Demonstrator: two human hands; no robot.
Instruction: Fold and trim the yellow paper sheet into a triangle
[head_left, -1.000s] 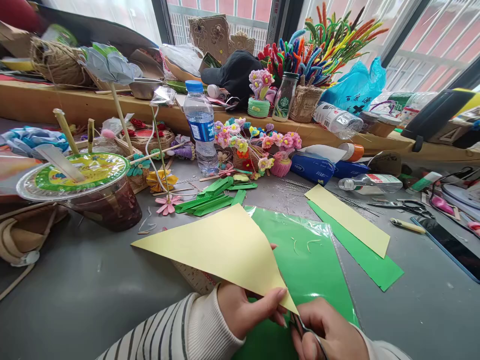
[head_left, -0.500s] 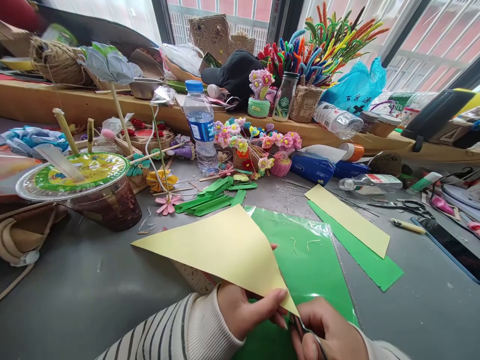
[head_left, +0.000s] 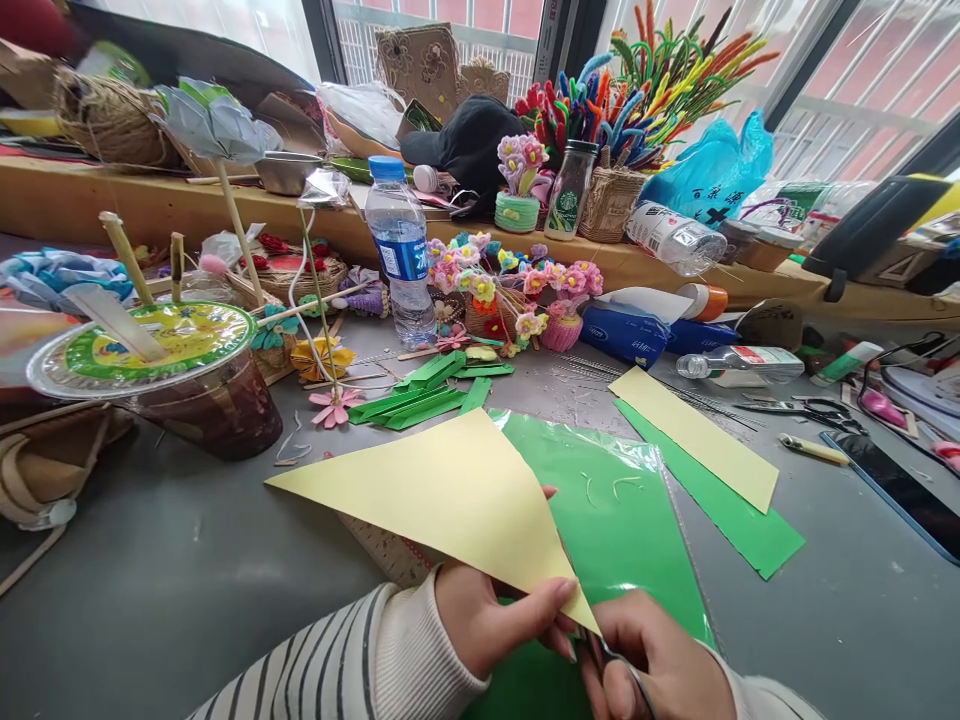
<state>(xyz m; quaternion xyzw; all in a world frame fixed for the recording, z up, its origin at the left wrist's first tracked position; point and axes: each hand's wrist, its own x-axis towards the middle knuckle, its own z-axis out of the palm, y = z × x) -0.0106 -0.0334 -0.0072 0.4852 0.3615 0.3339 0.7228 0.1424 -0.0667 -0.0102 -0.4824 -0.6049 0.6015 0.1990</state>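
A folded sheet of pale yellow paper point(head_left: 427, 490) comes to a point at the left and at the lower right. My left hand point(head_left: 499, 620) pinches its lower edge, thumb on top and fingers beneath. Close beside it, my right hand point(head_left: 660, 660) is closed round a pair of metal scissors point(head_left: 600, 655), mostly hidden by the fingers. The scissors are at the paper's lower right tip; whether the blades are apart cannot be seen. Under both hands lies green paper in a clear sleeve point(head_left: 630, 530), with thin pale trimmings on it.
Right of the sleeve lie a yellow strip point(head_left: 697, 440) and a green strip point(head_left: 776, 545), with black scissors point(head_left: 832, 412) and a phone point(head_left: 900, 490) beyond. Folded green strips point(head_left: 420, 395), a water bottle point(head_left: 401, 260) and a lidded drink cup point(head_left: 217, 410) stand or lie to the left.
Almost nothing differs. The view has shifted very slightly; both hands, the yellow paper and the scissors keep their places.
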